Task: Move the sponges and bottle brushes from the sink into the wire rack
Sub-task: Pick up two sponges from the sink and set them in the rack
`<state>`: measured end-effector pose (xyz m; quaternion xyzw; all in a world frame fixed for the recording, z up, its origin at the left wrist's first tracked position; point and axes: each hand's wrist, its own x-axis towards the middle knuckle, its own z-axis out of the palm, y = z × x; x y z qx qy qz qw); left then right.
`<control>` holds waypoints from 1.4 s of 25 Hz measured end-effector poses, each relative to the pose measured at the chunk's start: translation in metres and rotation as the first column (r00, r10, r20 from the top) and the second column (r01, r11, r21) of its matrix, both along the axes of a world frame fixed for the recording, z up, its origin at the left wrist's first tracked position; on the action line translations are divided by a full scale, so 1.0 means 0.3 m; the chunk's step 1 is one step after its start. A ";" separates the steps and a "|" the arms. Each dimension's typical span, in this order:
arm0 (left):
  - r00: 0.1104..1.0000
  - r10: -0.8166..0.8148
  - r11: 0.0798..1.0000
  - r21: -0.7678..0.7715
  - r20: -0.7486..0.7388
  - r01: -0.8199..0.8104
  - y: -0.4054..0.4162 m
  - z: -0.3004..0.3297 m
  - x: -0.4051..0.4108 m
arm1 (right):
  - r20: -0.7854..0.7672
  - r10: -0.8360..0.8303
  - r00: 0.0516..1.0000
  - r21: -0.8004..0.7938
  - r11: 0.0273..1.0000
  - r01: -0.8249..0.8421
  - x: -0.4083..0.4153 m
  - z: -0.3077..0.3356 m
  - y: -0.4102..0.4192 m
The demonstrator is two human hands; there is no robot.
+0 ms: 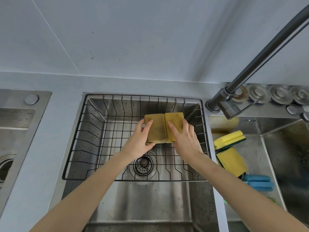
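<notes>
Two worn brownish-yellow sponges lie side by side over the black wire rack point(78, 131), which hangs in the middle sink. My left hand point(139, 141) grips the left sponge point(156, 126), and my right hand point(184, 139) grips the right sponge point(173, 121). In the right sink lie two yellow sponges with green scouring pads, one point(228, 138) above the other point(232, 160), and a blue sponge point(258, 182). A bit of green point(274, 200) shows beside my right forearm; what it is stays unclear.
A grey faucet point(260, 59) slants across the upper right, its base by the right sink. Several metal drain plugs point(279, 93) line the ledge behind it. The middle sink's drain strainer point(143, 164) sits under the rack. Another sink point(16, 124) is at the left.
</notes>
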<state>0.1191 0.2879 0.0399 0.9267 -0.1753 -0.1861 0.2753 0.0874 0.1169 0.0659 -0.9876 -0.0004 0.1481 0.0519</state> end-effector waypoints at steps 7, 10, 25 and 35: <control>0.999 -0.015 1.000 -0.025 0.043 0.016 -0.042 -0.006 0.026 | 0.051 0.008 0.999 -0.095 0.995 -0.003 0.000 -0.015 -0.020; 0.999 -0.008 1.000 -0.017 0.045 0.009 -0.045 -0.009 0.030 | 0.071 0.016 0.997 -0.115 0.993 -0.007 0.007 -0.024 -0.019; 0.999 0.019 0.999 0.024 0.047 -0.020 -0.064 0.015 0.015 | 0.116 -0.032 0.993 -0.076 0.996 0.041 0.001 -0.008 -0.024; 0.989 -0.066 0.979 0.198 0.135 0.039 -0.078 0.189 -0.049 | 0.223 -0.052 0.974 0.062 0.997 0.039 -0.106 0.104 -0.073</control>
